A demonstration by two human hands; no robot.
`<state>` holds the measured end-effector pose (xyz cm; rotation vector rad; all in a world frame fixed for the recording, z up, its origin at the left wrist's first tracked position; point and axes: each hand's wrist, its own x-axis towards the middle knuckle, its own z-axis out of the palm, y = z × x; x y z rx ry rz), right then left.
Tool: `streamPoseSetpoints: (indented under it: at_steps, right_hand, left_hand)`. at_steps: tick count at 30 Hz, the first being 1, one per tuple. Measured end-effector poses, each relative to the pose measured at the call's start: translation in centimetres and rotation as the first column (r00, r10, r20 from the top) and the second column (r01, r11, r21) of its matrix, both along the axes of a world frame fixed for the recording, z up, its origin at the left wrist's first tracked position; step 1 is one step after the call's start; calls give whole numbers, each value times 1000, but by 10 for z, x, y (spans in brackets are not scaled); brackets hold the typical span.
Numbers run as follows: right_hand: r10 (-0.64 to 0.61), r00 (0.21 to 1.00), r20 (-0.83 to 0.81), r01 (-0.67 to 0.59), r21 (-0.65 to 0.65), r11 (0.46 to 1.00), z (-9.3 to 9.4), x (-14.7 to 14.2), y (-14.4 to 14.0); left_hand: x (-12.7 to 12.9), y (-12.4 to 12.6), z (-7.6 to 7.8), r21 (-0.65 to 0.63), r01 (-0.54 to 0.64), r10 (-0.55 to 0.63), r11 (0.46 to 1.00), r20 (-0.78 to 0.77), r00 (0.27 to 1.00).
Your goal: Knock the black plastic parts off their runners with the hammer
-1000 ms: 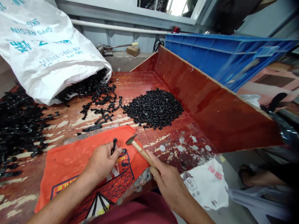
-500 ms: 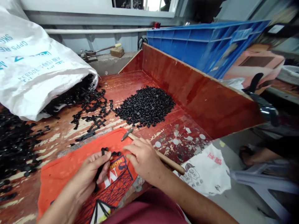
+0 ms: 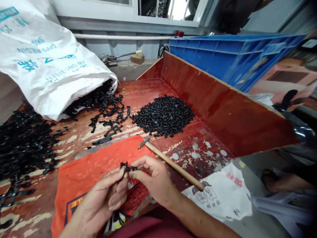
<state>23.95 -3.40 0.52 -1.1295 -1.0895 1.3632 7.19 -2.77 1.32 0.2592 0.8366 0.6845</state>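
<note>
My left hand point(image 3: 109, 191) is closed around a black moulded plastic piece point(image 3: 124, 166) with short knobbed branches, which sticks out above the thumb and fingertips. Thumb and forefinger of my right hand point(image 3: 157, 177) pinch the right end of this same piece. Both hands are over an orange printed cloth point(image 3: 84, 165) on the worn red board. A hammer point(image 3: 173, 162) with a wooden handle lies just beyond my right hand, its head on the cloth's edge. Farther off sits a heap of small black plastic parts point(image 3: 164, 115).
A white sack point(image 3: 71, 76) spills branched black pieces point(image 3: 106, 105) at the left, near a larger pile of them point(image 3: 24, 142). A red wooden side wall point(image 3: 223, 102) runs along the right, with a blue crate point(image 3: 205, 54) behind it. A white plastic bag point(image 3: 223, 195) lies at the lower right.
My right hand has closed in on the left and now grips the piece's end. The view has shifted left, so the surroundings appear farther right.
</note>
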Motion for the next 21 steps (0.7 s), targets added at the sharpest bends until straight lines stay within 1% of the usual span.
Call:
streamPoseSetpoints:
  at_steps: [4,7,11,14,16,18,20,21]
  right_hand:
    - [33,993,-116,-44,-94,995,4,-2,0]
    - [48,972,-231,-90,-178,980,9,-3,-2]
    - [64,940,-334,-154,-249,956,12,-6,-6]
    - [89,938,-334,-179,-248,952,11,-8,-9]
    - [105,959,-265,-164,-216,963,11,-8,-11]
    - [94,991,-98,-106,-126,986,12,-7,-14]
    - [40,989,144,-47,46,998,15,-6,-18]
    - [0,965,263,-41,151,988,17,-5,-20]
  left_hand:
    - [0,-6,6,25,-8,8,1000,-9,1000]
    - [1,-8,13,86,-38,42,996,-52,998]
    - [1,-8,20,249,-107,158,963,-196,968]
    - [0,-8,20,326,-119,222,938,-301,927]
    - [-1,-10,19,333,-122,238,935,-336,911]
    - [-1,-12,18,329,-121,239,936,-345,908]
    - [-2,-15,17,335,-126,246,934,-342,907]
    - [-2,-17,17,343,-130,252,930,-341,906]
